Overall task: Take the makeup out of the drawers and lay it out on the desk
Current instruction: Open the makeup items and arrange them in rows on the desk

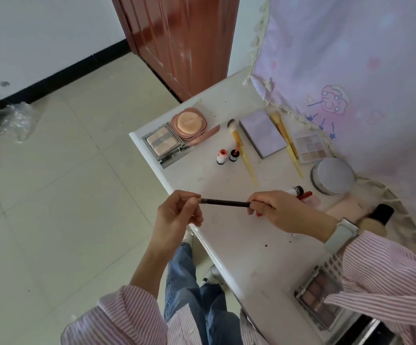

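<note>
Pencil: thin dark makeup pencil [224, 202] held level in the air between both hands, above the front edge of the white bench [229, 247] and not yet laid down.
Handling: by its look light, stiff and slim; its round shaft would probably roll on the smooth top, so it likely wants setting down flat and well back from the edge. The tip may be fragile, so the shaft is the safer hold.
Left hand: left hand [177, 215] pinches the pencil's left end between thumb and fingertips, the other fingers curled under.
Right hand: right hand [279, 210] curls round the pencil's right end; a red stick-like item [306, 194] shows beside the same fingers, but I cannot tell whether they hold it or it lies on the bench behind them.
Hands together: both clamped on the one pencil, the bare shaft spanning the gap between them.
Already out: two open compacts [177, 135] at the far corner, two small bottles [227, 156], yellow-handled brushes [245, 158], a lilac palette [264, 135], a pale eyeshadow palette [311, 146], a round jar [332, 176], and a dark palette [318, 295] near the right sleeve.
Progress: judging by the spread, the laying-out is well along; drawers are not plainly in view.
</note>
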`<state>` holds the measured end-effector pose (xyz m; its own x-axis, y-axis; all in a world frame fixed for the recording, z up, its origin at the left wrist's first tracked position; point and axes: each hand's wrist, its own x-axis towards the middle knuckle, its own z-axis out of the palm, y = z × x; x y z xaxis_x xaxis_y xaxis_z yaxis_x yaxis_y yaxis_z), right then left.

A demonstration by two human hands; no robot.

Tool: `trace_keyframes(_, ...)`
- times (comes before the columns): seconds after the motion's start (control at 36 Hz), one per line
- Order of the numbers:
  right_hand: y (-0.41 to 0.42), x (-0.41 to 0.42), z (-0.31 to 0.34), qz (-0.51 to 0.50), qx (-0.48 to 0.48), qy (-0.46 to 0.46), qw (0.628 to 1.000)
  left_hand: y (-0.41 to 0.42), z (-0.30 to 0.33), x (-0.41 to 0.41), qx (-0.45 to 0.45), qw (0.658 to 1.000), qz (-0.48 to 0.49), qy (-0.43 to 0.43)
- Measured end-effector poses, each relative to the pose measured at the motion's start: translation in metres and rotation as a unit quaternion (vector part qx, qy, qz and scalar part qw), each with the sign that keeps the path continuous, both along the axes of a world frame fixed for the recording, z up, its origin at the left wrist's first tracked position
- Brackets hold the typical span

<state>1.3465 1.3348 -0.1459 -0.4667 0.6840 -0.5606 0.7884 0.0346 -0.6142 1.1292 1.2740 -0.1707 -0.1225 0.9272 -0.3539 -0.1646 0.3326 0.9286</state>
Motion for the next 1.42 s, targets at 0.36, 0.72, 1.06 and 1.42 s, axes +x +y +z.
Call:
trace_keyframes(0.36,0.007,0.025,0.006,-0.014,0.203,-0.057,0.977,-0.003,-0.016,-0.036,-0.016,0.988,0.117,0.096)
trace_keyframes(0.72,-0.013,-0.047,-0.027,-0.124,0.236,-0.023,0.964,0.004,-0.021,0.021,-0.024,0.964,0.164,0.206)
trace_keyframes(1.06,-0.001,-0.060,-0.041,-0.104,0.232,-0.060,0.965,0.048,-0.032,0.051,-0.098,0.911,0.151,0.372)
trace_keyframes(1.42,0.002,-0.048,-0.048,-0.084,0.240,-0.016,0.967,0.047,-0.046,0.060,0.004,0.862,0.101,0.497)
